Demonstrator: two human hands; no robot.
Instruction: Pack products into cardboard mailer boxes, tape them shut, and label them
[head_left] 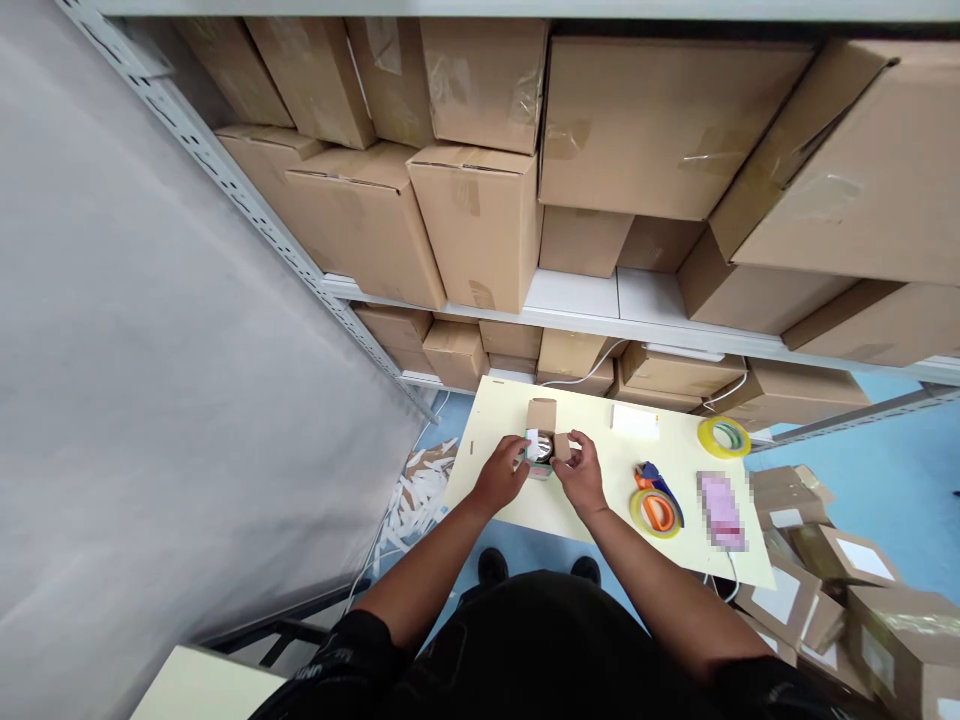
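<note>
A small cardboard box (539, 470) stands on the pale yellow table (480, 500) with its flaps up. Inside it lies a shiny, round, silvery thing (543, 447), whose kind I cannot make out. My left hand (501, 474) grips the left side of the box, its fingers by a small white piece (532, 443) at the opening. On the other side, my right hand (583, 476) holds the right flap (562, 447) between thumb and fingers. The back flap (541, 412) is raised, away from both hands.
On the table's right are a tape dispenser (657, 500), a yellow tape roll (724, 437), a blurred pink item (721, 510) and a white box (634, 421). Shelves (570, 293) of cartons rise behind. Paper scraps (424, 490) lie left on the floor, cartons (840, 570) right.
</note>
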